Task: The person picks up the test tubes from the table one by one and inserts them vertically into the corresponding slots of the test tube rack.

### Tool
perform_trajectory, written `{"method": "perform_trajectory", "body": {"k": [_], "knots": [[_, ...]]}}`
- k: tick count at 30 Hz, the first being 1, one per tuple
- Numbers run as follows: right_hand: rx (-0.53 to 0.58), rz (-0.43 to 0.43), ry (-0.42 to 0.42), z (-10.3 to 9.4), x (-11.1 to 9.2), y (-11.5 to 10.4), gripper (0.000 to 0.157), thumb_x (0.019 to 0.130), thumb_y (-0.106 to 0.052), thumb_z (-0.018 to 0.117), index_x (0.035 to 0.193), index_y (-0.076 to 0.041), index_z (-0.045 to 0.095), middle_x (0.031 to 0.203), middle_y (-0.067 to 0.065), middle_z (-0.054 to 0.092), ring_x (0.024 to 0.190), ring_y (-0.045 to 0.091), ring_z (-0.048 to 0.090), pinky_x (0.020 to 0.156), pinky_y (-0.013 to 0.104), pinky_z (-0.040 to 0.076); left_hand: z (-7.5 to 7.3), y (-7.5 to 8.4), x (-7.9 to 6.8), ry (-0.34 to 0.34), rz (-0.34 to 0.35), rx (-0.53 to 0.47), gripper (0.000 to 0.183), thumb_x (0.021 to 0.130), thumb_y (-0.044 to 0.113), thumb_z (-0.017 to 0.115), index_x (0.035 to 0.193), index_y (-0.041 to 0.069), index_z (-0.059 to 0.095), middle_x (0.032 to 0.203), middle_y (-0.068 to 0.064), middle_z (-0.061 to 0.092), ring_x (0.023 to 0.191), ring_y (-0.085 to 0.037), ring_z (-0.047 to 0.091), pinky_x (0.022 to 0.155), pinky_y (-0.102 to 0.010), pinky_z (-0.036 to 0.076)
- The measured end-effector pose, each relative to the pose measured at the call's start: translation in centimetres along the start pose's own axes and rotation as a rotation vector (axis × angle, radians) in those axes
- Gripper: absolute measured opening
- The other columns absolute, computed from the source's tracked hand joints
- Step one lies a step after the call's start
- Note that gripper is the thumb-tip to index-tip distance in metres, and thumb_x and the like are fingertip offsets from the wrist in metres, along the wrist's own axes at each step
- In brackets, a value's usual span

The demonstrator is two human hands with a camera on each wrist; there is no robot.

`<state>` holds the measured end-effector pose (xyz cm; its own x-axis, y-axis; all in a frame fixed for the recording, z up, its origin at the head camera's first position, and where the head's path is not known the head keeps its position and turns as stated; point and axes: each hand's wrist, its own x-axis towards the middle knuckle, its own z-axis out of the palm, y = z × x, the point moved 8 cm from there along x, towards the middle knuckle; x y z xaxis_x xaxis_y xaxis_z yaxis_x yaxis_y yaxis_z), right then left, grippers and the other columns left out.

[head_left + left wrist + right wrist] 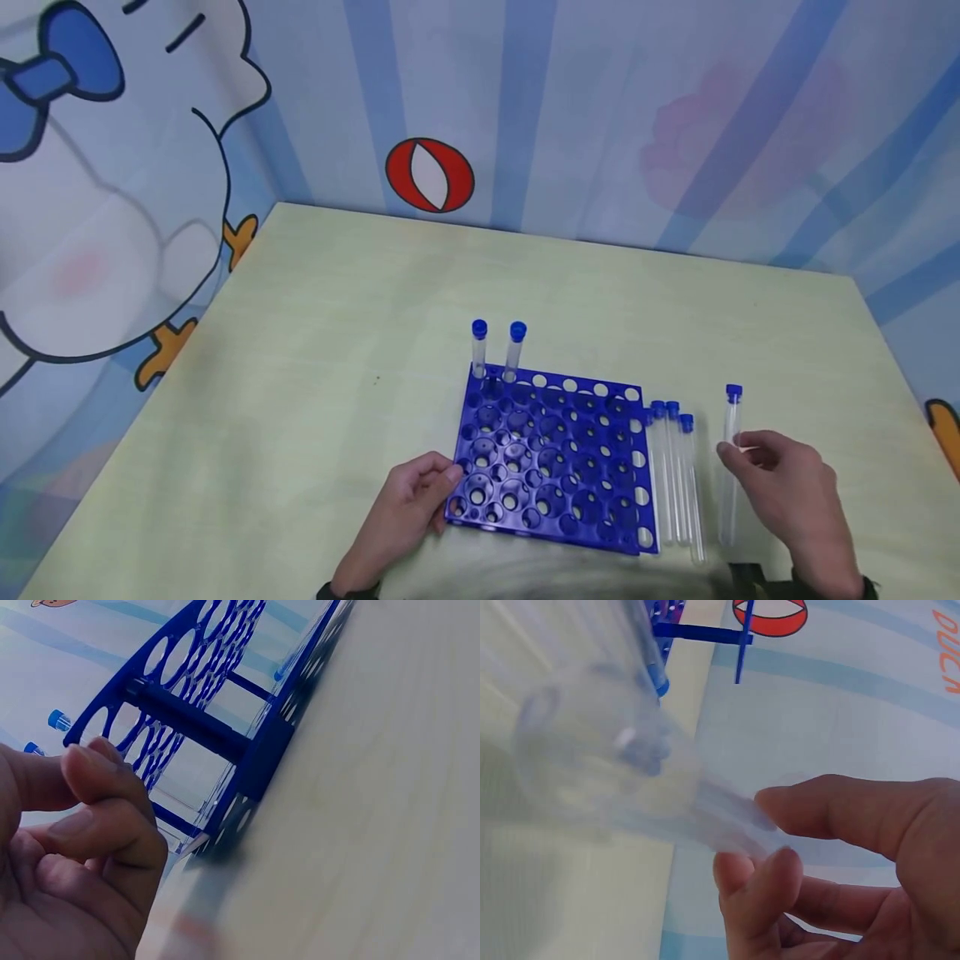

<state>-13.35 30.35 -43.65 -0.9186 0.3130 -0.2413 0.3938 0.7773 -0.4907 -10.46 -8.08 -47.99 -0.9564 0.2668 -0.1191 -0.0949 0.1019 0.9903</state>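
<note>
My left hand [408, 500] holds the near left corner of a blue plastic test tube rack [517, 531], its thumb on top of the edge. In the left wrist view the fingertips [90, 769] meet the rack's upper plate. Two blue-capped test tubes stand in the far left row, one at the corner [478, 348] and another [514, 352] just right of it. Right of the rack, my right hand [795, 492] pinches a clear test tube [727, 500] between thumb and fingers, its blue cap up. The tube's rounded end looms blurred in the right wrist view.
Several capped test tubes [678, 483] lie side by side along the rack's right edge, between it and my right hand. The pale tabletop [337, 333] reaches back to a wall [570, 125] with cartoon prints.
</note>
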Motion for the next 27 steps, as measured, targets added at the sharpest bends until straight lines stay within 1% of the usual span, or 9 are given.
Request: {"method": "perform_trajectory", "body": {"k": [2,5,10,13,15,17,22,27], "knots": [[0.027,0.0,0.032,-0.4,-0.3,-0.2,0.049,0.088,-0.04,0.058,0.114,0.001,0.058,0.098,0.021,0.063,0.082,0.03,0.06,0.054,0.03,0.044,0.0,0.0,0.0,-0.002,0.003,0.001,0.028,0.095,0.023,0.052,0.093,-0.004,0.058,0.064,-0.005,0.053,0.047,-0.009,0.05,0.048,-0.027,0.047],[0.071,0.024,0.064,-0.8,-0.8,-0.4,0.045,0.087,-0.04,0.059,0.112,-0.003,0.06,0.095,0.016,0.064,0.08,0.027,0.06,0.054,0.028,0.042,0.0,0.1,0.0,0.0,-0.001,0.002,0.028,0.094,0.023,0.052,0.093,-0.004,0.058,0.064,-0.006,0.053,0.047,-0.009,0.05,0.047,-0.027,0.047],[0.124,0.063,0.11,-1.7,-1.5,-0.6,0.04,0.085,-0.039,0.063,0.108,-0.006,0.061,0.092,0.012,0.065,0.072,0.019,0.061,0.054,0.027,0.042,0.0,0.1,-0.1,0.009,-0.011,0.012,0.028,0.094,0.024,0.053,0.093,-0.004,0.058,0.063,-0.006,0.053,0.047,-0.009,0.05,0.049,-0.026,0.047],[0.146,0.099,0.12,-2.0,-1.9,-0.6,0.039,0.084,-0.038,0.064,0.108,-0.007,0.06,0.095,0.012,0.065,0.077,0.021,0.062,0.056,0.028,0.044,0.0,0.2,-0.1,0.009,-0.007,0.013,0.028,0.094,0.023,0.053,0.093,-0.004,0.058,0.063,-0.006,0.053,0.047,-0.009,0.05,0.049,-0.026,0.047],[0.168,0.133,0.116,-2.0,-2.1,-0.6,0.039,0.084,-0.037,0.065,0.108,-0.008,0.059,0.1,0.013,0.063,0.085,0.025,0.061,0.059,0.031,0.046,0.0,0.2,0.0,0.007,-0.005,0.013,0.028,0.094,0.023,0.053,0.092,-0.004,0.058,0.063,-0.006,0.053,0.047,-0.008,0.049,0.048,-0.026,0.047],[0.188,0.149,0.118,-2.0,-2.3,-0.6,0.037,0.084,-0.035,0.065,0.108,-0.008,0.059,0.105,0.014,0.062,0.092,0.029,0.058,0.062,0.034,0.047,0.0,0.1,0.0,0.004,-0.001,0.011,0.027,0.094,0.023,0.052,0.093,-0.004,0.058,0.063,-0.006,0.053,0.047,-0.008,0.049,0.047,-0.026,0.047],[0.214,0.143,0.141,-2.0,-2.5,-0.9,0.033,0.084,-0.03,0.066,0.106,-0.007,0.059,0.109,0.015,0.061,0.096,0.029,0.058,0.064,0.034,0.048,0.0,0.1,0.0,0.006,-0.004,0.011,0.027,0.094,0.023,0.053,0.092,-0.004,0.058,0.063,-0.004,0.053,0.046,-0.008,0.049,0.047,-0.026,0.047],[0.231,0.159,0.135,-1.8,-2.5,-0.9,0.034,0.085,-0.03,0.065,0.109,-0.006,0.058,0.112,0.016,0.059,0.099,0.03,0.056,0.07,0.04,0.048,0.0,0.1,0.0,0.008,0.001,0.012,0.027,0.094,0.022,0.052,0.092,-0.004,0.058,0.062,-0.003,0.052,0.046,-0.008,0.049,0.047,-0.026,0.047]]}}
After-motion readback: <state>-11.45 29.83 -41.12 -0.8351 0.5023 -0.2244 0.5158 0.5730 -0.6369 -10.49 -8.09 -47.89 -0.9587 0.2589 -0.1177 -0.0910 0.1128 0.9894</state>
